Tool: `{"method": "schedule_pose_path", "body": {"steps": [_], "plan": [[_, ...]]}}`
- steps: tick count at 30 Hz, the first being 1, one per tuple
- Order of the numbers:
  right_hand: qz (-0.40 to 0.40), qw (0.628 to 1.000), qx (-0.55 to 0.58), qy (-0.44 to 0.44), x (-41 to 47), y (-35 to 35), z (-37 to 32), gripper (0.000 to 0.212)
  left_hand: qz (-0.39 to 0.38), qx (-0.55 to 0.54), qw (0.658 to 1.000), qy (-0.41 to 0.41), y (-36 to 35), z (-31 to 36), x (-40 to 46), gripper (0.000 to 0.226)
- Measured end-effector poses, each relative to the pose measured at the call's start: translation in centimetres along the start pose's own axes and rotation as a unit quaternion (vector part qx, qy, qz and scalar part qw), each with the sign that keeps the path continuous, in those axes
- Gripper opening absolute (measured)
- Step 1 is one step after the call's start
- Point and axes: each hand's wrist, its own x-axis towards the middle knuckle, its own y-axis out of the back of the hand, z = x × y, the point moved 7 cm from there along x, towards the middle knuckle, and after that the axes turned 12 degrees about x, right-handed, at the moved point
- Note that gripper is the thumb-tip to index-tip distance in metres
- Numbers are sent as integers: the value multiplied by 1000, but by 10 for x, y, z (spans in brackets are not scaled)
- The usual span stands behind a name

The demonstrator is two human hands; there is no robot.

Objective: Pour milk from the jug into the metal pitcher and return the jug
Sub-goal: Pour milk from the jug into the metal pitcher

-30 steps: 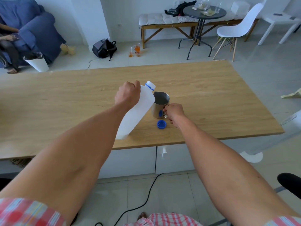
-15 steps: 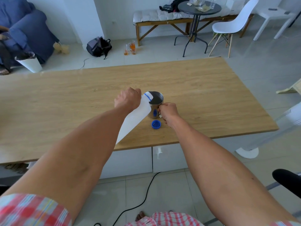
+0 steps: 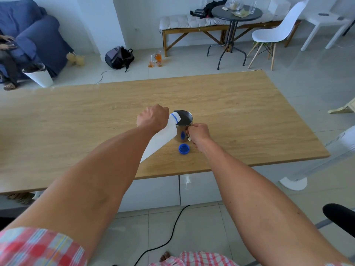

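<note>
Near the centre of the frame, the left hand (image 3: 152,118) is wrapped round the upper part of a translucent white plastic milk jug (image 3: 162,138), its fingers curled over the far side. The jug is tilted steeply to the right, its base raised toward the viewer and its short neck, ringed with a blue band, lying over the rim of a cylindrical brushed-steel pitcher (image 3: 182,126). The pitcher stands upright on the pale oak-grain bench (image 3: 76,116), a smooth rectangular wooden slab; its shiny wall carries a blue reflection. No stream of milk can be made out at the mouth. The right hand (image 3: 198,133), just right of the pitcher, is closed on the handle side, thumb and fingers pinching it. A round, ribbed blue plastic cap (image 3: 184,148) lies flat on the bench just below the pitcher, apart from both hands. Pink-and-white checked sleeves (image 3: 38,248) show in the lower corners.
</note>
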Motion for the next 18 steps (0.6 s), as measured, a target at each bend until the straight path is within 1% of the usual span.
{"method": "schedule_pose_path", "body": {"steps": [9,18], "plan": [[0,1000,-4,-1,2,0,0,20,10,40,999,-31,5,8,0,26],[-2,1000,-6,-5,4,-1,2,21,15,69,997,-44,8,14,1,21]]}}
